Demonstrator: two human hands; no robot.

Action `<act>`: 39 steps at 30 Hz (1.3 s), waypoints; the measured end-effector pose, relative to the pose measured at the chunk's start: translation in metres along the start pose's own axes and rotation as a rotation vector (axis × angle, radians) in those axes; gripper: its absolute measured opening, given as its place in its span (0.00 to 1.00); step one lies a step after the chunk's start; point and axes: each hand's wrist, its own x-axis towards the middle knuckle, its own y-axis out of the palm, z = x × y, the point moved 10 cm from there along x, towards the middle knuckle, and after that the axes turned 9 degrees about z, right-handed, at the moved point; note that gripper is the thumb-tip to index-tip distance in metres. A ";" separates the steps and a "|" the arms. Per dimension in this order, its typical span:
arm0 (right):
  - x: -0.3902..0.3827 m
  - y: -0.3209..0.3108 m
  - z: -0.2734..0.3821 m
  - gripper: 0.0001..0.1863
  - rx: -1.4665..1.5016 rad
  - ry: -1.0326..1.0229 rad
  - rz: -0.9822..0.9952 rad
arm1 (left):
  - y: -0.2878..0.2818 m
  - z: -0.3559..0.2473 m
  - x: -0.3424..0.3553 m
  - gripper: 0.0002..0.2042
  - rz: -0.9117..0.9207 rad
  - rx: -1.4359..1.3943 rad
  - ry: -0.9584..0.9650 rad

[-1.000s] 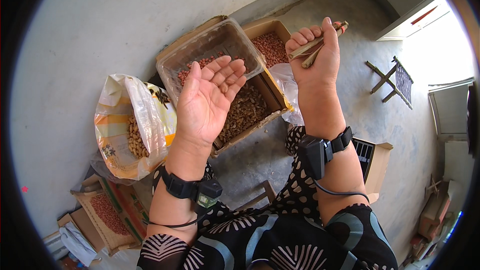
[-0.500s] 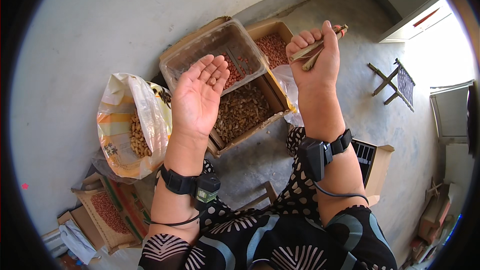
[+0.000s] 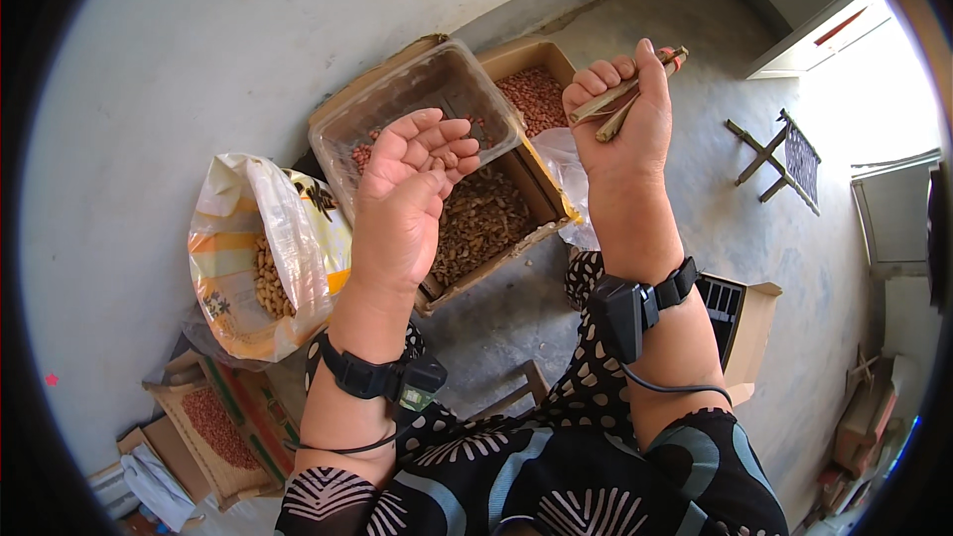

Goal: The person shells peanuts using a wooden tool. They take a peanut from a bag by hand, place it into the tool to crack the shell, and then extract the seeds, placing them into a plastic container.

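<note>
Peanut (image 3: pixel 439 166): a small tan piece at the curled fingers of the left hand, over the shell box; too small to tell whether it is whole or cracked.
Left hand (image 3: pixel 412 201): palm up, fingers half bent, thumb folded in toward the piece; I cannot tell whether it pinches the piece or only cradles it.
Right hand (image 3: pixel 635 129): fist wrapped around two wooden sticks (image 3: pixel 604 103), red binding at their far end, free ends pointing toward the left hand but well apart from it.
Kernel tub (image 3: pixel 397 89): clear plastic, tilted on the shell box, red kernels (image 3: pixel 361 155) inside.
Shell box (image 3: pixel 541 197): cardboard, broken shells (image 3: pixel 481 223) in its uncovered part.
Peanut bag (image 3: pixel 226 283): at the left, unshelled peanuts (image 3: pixel 270 283) in its mouth.
Step in hand: judging by the layout, shelling, with the piece being positioned in the left fingers.
Next move calls for: if the piece is unopened, lining it up between the sticks' free ends, fingertips clear of the squeeze; if it is a bare kernel, a tip into the tub.
</note>
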 end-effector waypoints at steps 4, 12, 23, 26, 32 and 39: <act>0.001 -0.001 0.003 0.18 -0.016 -0.011 0.008 | 0.006 0.001 -0.001 0.22 0.043 0.043 0.007; 0.000 -0.004 0.013 0.18 -0.015 -0.033 -0.016 | 0.017 0.005 0.000 0.22 0.077 0.147 0.031; 0.007 -0.015 0.048 0.18 0.021 -0.093 0.012 | 0.046 0.015 0.001 0.20 0.170 0.513 0.121; 0.004 -0.017 0.060 0.18 0.032 -0.118 -0.012 | 0.054 0.019 0.001 0.21 0.202 0.579 0.165; 0.000 -0.026 0.086 0.18 0.112 -0.163 -0.034 | 0.066 0.037 0.005 0.21 0.241 0.577 0.169; -0.002 -0.036 0.115 0.18 0.182 -0.208 -0.025 | 0.036 0.107 0.019 0.12 0.051 0.088 -0.261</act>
